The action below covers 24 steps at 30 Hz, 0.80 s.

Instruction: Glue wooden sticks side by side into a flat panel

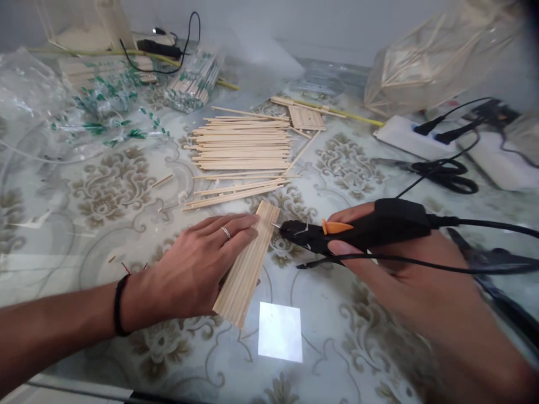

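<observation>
My left hand (pixel 202 264), with a ring and a black wristband, grips a narrow panel of pale wooden sticks (pixel 248 264) lying side by side. The panel slants, its far end tipped to the right; the thumb is mostly hidden behind it. In my right hand (pixel 404 275) is a black corded hot glue gun (pixel 357 230) with an orange trigger and a thin metal tip. That tip points left at the panel's right edge, near its far end; whether it touches I cannot tell. Beyond the panel lies a row of loose wooden sticks (pixel 244 143).
Plastic wrappers (pixel 101 106) and a bundle of wrapped sticks (pixel 193 78) lie back left. A small stick panel (pixel 306 118) sits behind the row. On the right are scissors (pixel 442 175), a white power strip (pixel 415 137) and a bagged wooden frame (pixel 421 62). Black cables cross the right side.
</observation>
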Motion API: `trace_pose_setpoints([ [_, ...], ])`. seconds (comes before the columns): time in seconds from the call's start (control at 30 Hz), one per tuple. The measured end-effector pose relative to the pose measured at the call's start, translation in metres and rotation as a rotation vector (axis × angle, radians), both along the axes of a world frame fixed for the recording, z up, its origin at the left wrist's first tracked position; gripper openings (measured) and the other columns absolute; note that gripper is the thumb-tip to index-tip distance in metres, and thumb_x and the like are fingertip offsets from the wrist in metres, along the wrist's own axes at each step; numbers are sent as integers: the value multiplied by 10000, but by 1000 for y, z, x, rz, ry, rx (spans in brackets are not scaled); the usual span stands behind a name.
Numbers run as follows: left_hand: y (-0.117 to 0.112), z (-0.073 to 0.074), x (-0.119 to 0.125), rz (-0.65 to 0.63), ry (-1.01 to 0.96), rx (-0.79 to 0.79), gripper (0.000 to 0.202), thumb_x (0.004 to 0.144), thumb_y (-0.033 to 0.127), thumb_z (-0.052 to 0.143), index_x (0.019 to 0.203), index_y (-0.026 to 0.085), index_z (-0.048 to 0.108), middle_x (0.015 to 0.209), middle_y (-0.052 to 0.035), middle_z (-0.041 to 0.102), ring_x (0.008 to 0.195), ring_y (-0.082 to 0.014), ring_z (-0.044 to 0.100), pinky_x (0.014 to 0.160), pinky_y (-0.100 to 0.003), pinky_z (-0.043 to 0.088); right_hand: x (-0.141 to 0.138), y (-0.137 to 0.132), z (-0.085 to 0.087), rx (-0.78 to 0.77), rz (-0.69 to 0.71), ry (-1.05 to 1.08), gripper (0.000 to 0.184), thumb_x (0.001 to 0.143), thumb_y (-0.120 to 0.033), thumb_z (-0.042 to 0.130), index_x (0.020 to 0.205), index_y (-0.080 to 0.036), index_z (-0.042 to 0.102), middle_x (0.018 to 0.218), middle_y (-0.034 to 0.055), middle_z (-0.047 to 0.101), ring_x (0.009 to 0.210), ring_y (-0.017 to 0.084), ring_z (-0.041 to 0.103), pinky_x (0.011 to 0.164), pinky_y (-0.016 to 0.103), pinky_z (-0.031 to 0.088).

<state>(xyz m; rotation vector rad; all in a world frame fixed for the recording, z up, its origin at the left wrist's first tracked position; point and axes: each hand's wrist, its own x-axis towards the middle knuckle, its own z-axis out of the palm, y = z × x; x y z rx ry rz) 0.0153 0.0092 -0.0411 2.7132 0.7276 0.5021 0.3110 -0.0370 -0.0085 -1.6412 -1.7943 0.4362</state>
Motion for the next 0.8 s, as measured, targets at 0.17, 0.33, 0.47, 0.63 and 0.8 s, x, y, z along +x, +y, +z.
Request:
trace_pose_setpoints([
  [0.17,0,-2,1,3,-21,33,520,918,232,761,1384,121,560,1567,-174,613,1441,-302,612,1206,-456,546,10,5,-15,-31,-1,10,297,921,-500,729,1015,-219,757,1063,121,811,928,322,788,845,522,637],
  [0.33,-1,-3,1,9,-24,39,534,873,128,731,1384,144,576,1586,-152,603,1457,-307,599,1212,-474,545,8,9,-16,-28,-8,6,325,941,-496,726,1072,-200,757,1065,139,805,966,335,776,916,556,619],
  [0.47,-1,-3,1,8,-34,56,571,827,68,703,1380,143,581,1583,-154,606,1455,-301,602,1207,-469,553,4,10,-10,-26,96,-1,259,963,-447,699,1012,-208,785,1037,130,822,943,313,784,886,503,637],
  [0.63,-1,-1,3,14,-23,50,616,814,70,697,1413,123,564,1579,-155,613,1458,-287,602,1223,-467,542,4,9,-2,-7,214,-3,155,952,-364,690,1027,-242,746,969,83,823,871,289,790,809,459,658],
  [0.8,-1,1,3,26,-22,42,642,859,109,700,1475,107,518,1560,-160,631,1455,-272,609,1227,-445,539,5,6,-1,-11,296,-37,99,993,-315,656,1083,-274,668,999,63,778,896,279,781,774,427,650],
])
